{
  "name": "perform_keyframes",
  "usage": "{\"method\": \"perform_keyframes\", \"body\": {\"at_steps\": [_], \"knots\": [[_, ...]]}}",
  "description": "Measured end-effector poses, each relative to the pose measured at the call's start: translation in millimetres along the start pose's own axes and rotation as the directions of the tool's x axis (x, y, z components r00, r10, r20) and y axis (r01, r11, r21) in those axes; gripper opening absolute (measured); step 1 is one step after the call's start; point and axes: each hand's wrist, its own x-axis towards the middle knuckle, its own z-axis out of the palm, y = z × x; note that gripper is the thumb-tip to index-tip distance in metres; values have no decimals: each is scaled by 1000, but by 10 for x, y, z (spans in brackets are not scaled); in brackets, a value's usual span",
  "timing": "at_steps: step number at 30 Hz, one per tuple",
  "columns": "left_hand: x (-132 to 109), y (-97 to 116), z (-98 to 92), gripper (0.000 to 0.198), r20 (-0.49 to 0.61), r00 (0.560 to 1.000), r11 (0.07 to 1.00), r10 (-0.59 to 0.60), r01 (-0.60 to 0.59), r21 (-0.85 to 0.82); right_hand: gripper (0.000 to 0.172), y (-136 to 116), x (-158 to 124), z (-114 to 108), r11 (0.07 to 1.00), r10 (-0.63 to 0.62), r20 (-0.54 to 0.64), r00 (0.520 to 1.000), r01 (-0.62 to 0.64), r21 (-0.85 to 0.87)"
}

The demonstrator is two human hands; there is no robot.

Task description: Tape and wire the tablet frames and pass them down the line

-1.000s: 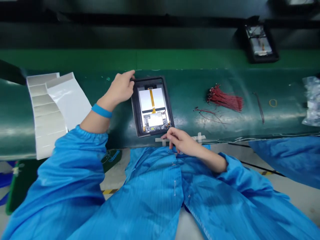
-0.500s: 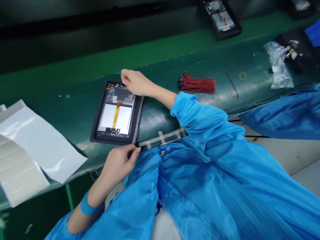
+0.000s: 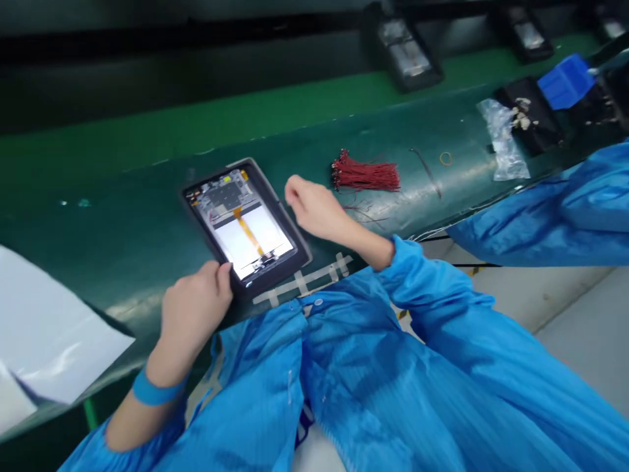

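Note:
An opened tablet [image 3: 253,229] with a yellow ribbon cable lies tilted in a black tray [image 3: 275,278] near the bench's front edge. My left hand [image 3: 196,301] is closed on the tray's lower left corner, thumb at its rim. Just right of the tray is my right hand [image 3: 314,206], its fingers curled together over the bench; whatever they may hold is hidden. Beyond that hand lies a bundle of red wires [image 3: 366,174], with a few loose wires [image 3: 366,213] below it.
White sheets [image 3: 54,328] lie at the left. At the right are a rubber band [image 3: 445,158], a dark strip, a clear plastic bag [image 3: 504,141] and a blue bin [image 3: 566,82]. More devices [image 3: 405,49] stand on the green strip behind. A person's blue sleeve [image 3: 550,203] shows at right.
The tray with the tablet has turned, its top now leaning left. My left hand has taken hold of its lower left corner. My right hand has moved off the tablet, to the right.

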Motion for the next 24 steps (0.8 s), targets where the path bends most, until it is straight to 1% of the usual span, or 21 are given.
{"method": "perform_keyframes", "body": {"at_steps": [1,2,3,4,5,6,7,8,9,10,11,13,14,16,19,21,24], "knots": [[-42,78,13,39,-25,1000,1000,-14,14,-2,12,20,-59,-10,997,-30,-20,999,31,67],[-73,130,21,38,-71,997,999,-36,35,-23,13,29,-127,-13,986,-58,-7,998,58,158],[-96,160,26,37,-137,989,996,-62,52,-71,13,26,-197,-8,964,-80,37,996,68,259],[-114,176,26,35,-206,976,987,-75,42,-158,13,14,-263,6,934,-96,96,991,56,353],[-130,186,23,32,-271,960,960,-75,-5,-281,13,-8,-322,29,903,-107,152,983,32,427],[-145,198,16,28,-323,944,903,-65,-82,-422,13,-36,-371,58,879,-117,192,974,11,477],[-161,215,5,23,-353,935,813,-44,-172,-556,13,-67,-410,92,862,-128,214,968,2,506],[-176,240,-7,20,-363,932,701,-12,-251,-668,14,-100,-439,128,854,-137,223,965,1,521],[-188,271,-20,18,-355,935,587,26,-302,-751,14,-131,-459,164,851,-148,229,962,6,525],[-197,305,-32,18,-339,939,494,58,-322,-808,14,-159,-472,198,853,-158,234,959,13,522],[-201,338,-42,18,-326,942,429,80,-327,-842,14,-183,-479,226,858,-167,238,957,22,514],[-194,389,-52,13,-326,941,365,89,-335,-869,13,-220,-485,264,869,-177,238,955,37,494],[-186,404,-51,9,-338,938,354,78,-343,-870,13,-234,-487,273,872,-179,237,955,43,487],[-167,414,-39,8,-370,928,364,48,-361,-859,12,-254,-493,272,872,-181,234,955,46,487],[-150,395,10,9,-418,908,433,37,-392,-812,13,-254,-498,240,875,-184,236,954,50,481],[-149,368,65,10,-482,874,498,63,-446,-743,14,-212,-487,210,892,-207,233,950,86,443],[-153,309,168,13,-595,799,574,83,-526,-628,14,-61,-452,185,923,-295,188,937,229,309]]}}
